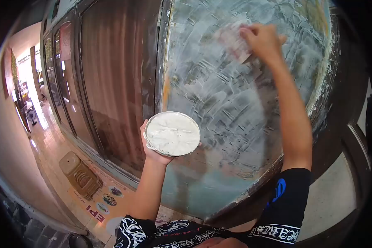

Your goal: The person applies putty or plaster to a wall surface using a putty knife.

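Note:
My left hand is wrapped round the side and underside of a round tub of white putty, tilted so that its filled top faces me. Up on the wall, my right hand is closed on a flat putty knife, which is smeared by motion. The blade appears to lie against the wall, though contact is hard to make out. Streaky white and grey putty covers most of this blue-green surface. Lower down, a plain blue-green band shows.
A dark-framed window with a brown curtain adjoins the wall on the left. Below it, a brown plastic stool stands near a printed banner on the floor. A dark frame borders the wall's right side.

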A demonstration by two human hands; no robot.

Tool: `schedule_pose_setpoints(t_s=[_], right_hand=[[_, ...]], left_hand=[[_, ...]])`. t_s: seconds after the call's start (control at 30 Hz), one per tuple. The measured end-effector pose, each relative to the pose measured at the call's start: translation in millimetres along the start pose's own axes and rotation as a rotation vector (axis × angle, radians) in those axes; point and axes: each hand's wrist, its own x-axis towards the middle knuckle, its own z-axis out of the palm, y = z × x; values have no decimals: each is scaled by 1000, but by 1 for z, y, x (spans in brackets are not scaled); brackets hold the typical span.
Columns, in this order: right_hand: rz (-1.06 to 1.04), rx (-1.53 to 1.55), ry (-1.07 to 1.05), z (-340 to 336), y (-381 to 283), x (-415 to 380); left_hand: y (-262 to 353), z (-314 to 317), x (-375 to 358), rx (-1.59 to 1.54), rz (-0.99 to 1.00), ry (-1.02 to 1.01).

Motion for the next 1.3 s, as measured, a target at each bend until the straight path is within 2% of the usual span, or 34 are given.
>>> schedule_pose_setpoints(t_s=[0.1, 0.13, 0.17, 0.23, 0.3, 0.37, 0.47, 0.5, 0.53, 0.57, 0.63, 0.67, 0.7, 0.77, 0.83, 0.9, 0.93, 1.0, 1.07, 1.13, 1.17, 1.2, 1.23, 1.3], right_hand=[[179, 67, 161, -38, 79, 37], [211, 102, 195, -51, 81, 37], [206, 102, 192, -50, 79, 31], [187, 441, -23, -56, 38, 1], [-13, 287, -85, -30, -9, -39], [-125, 96, -120, -1, -36, -67], [-19, 6, -162, -6, -34, -48], [14, -18, -45, -12, -20, -33], [48, -40, 70, -21, 7, -14], [111, 36, 87, -27, 51, 14], [230, 124, 136, -54, 111, 37], [285, 133, 171, -66, 120, 39], [283, 129, 171, -66, 115, 32], [178, 437, 64, -65, 86, 4], [133, 492, -158, -45, 35, -29], [-71, 72, -48, -18, -12, -66], [-66, 65, -43, -17, -19, -66], [-10, -21, -262, -14, -24, -61], [66, -77, -115, -27, -1, -36], [239, -87, 51, -61, 29, -8], [242, -47, 108, -71, 67, 9], [245, -7, 162, -76, 96, 18], [244, -5, 158, -75, 97, 16], [234, 266, 149, -77, 97, 3]], left_hand=[[7, -14, -4, 35, 41, 52], [10, -11, -7, -175, 24, -47], [11, -13, -8, -179, 28, -47], [13, -16, -8, -164, 12, -117], [12, -15, -6, -157, 21, -55], [8, -8, -6, 7, 19, -32], [5, -12, -7, 4, 27, 17], [6, -13, -8, 14, 45, 69], [8, -13, -11, 33, 25, 8], [11, -13, -14, 36, 29, 11], [15, -12, -19, -204, -16, -96], [18, -14, -20, -19, 17, -30], [20, -17, -21, -23, 16, -31], [22, -24, -22, 28, 95, 136], [20, -21, -24, 26, 64, 96], [15, -17, -21, -19, 17, -42], [14, -19, -19, -60, 24, 58], [8, -15, -16, -78, 3, 9], [9, -13, -17, -99, -7, -32], [11, -13, -18, -55, 30, -2], [13, -14, -20, -35, 48, 14], [16, -21, -21, -155, 37, -69], [18, -21, -23, -156, 39, -65], [21, -19, -26, -107, 56, -73]])
